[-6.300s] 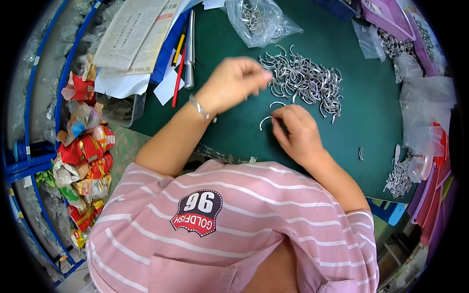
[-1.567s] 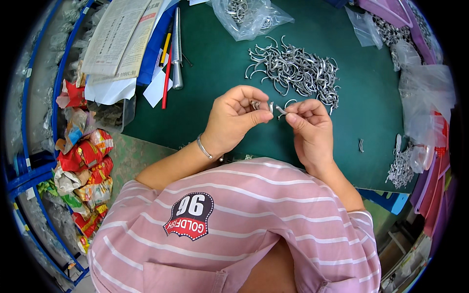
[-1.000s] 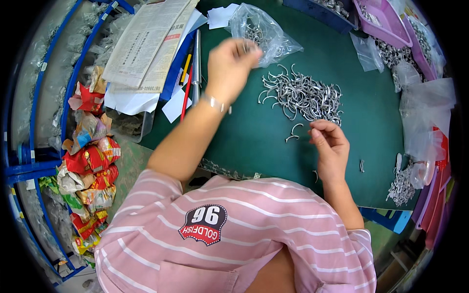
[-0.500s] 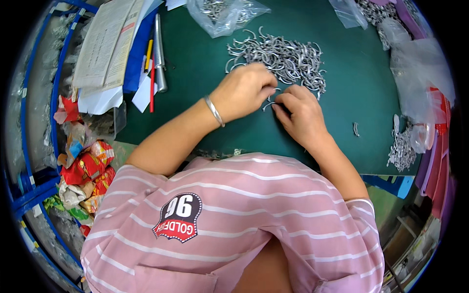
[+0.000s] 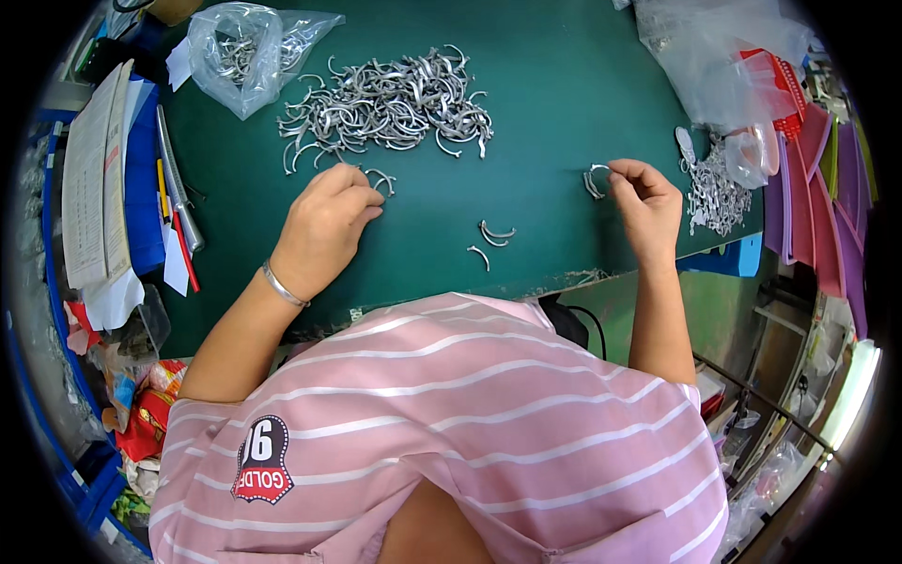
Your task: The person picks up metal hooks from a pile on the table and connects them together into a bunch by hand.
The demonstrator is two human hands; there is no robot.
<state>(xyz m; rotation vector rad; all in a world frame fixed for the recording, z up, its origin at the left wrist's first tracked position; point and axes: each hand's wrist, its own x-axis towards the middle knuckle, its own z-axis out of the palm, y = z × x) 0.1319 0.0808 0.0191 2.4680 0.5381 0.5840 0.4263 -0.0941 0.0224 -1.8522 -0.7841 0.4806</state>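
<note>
My right hand (image 5: pixel 646 211) is out to the right, thumb and forefinger pinching the end of a curved silver metal piece (image 5: pixel 598 167). Another small curved piece (image 5: pixel 592 187) lies against or just under it on the green table. At the near left edge of a heap of similar curved metal pieces (image 5: pixel 395 103), my left hand (image 5: pixel 329 221) has its fingers closed on one curved piece (image 5: pixel 382 179); the fingertips are partly hidden. Between my hands, a couple of loose curved pieces (image 5: pixel 495 235) lie together, and a single one (image 5: pixel 480 256) rests nearer to me.
A clear plastic bag (image 5: pixel 246 56) of metal pieces stands back left. Papers (image 5: pixel 94 179), pens (image 5: pixel 180 249) and a metal tube (image 5: pixel 178 174) lie along the left. On the right are a pile of small silver parts (image 5: pixel 719 193) and clear plastic bags (image 5: pixel 714 70).
My hands have parted: the right moved rightward with a curved piece, while the left went to the heap's near left edge. Loose pieces now show between them. The view has shifted.
</note>
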